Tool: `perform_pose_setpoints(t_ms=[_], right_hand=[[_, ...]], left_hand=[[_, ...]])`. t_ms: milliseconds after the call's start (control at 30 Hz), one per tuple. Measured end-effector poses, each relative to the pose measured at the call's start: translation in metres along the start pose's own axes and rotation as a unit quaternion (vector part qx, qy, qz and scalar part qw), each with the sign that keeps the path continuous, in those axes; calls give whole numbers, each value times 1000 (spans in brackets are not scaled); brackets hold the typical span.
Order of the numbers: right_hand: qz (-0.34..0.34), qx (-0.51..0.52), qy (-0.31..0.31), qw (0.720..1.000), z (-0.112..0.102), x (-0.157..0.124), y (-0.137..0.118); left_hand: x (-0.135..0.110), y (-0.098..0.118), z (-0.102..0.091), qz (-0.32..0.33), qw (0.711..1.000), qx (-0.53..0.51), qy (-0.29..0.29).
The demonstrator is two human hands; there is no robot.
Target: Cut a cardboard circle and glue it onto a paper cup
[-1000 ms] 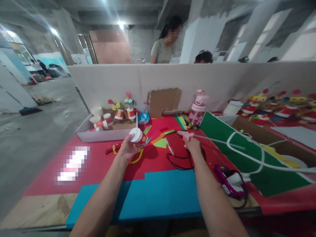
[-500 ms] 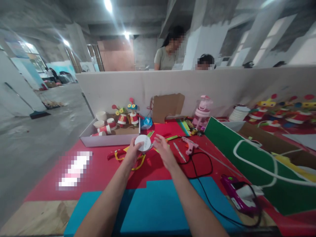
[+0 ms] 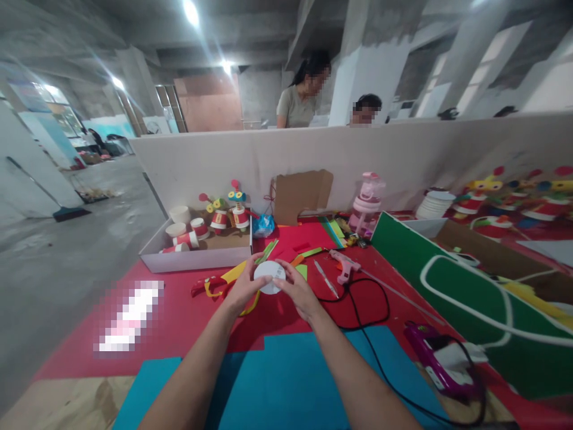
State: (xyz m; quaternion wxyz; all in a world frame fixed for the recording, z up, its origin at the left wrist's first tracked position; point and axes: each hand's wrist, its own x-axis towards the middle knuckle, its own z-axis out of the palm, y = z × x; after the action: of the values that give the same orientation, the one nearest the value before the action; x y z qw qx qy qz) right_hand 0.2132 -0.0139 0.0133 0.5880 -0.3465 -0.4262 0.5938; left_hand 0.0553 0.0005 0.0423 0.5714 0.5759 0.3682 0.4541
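A round white disc [image 3: 269, 276] with faint grey printing is held level above the red tabletop. My left hand [image 3: 244, 288] grips its left edge, the thumb lying on its upper face. From the opposite side my right hand [image 3: 301, 291] grips the right edge, also with the thumb on top. Whether the disc is flat or the end of a cup, I cannot tell, as its underside is hidden. Just behind my left hand lie red-handled scissors [image 3: 210, 285] and yellow strips, partly covered by the hand. Green paper strips [image 3: 267, 251] lie beyond the disc.
At the back left, a shallow box [image 3: 197, 260] holds paper cups and cup figures. A pink glue gun [image 3: 344, 266] and a white pen [image 3: 326, 279] lie to the right. Its black cable runs to a purple power strip [image 3: 441, 361]. A green-sided box [image 3: 430, 286] stands at right.
My right hand has moved in from beside the disc and now grips its right edge. The disc has shifted slightly right and nearer to me.
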Motion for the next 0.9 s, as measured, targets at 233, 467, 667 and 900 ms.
perform_pose_setpoints(t_ms=[233, 467, 667, 900], right_hand=[[16, 33, -6, 999, -2, 0, 0], [4, 39, -33, 999, -4, 0, 0], [-4, 20, -10, 1000, -3, 1, 3], [-8, 3, -2, 1000, 0, 0, 2]], left_hand=[[2, 1, -5, -12, 1000, -14, -22], [0, 3, -1, 15, 1000, 12, -6], [1, 0, 2, 17, 1000, 0, -7], [2, -3, 5, 33, 999, 0, 12]])
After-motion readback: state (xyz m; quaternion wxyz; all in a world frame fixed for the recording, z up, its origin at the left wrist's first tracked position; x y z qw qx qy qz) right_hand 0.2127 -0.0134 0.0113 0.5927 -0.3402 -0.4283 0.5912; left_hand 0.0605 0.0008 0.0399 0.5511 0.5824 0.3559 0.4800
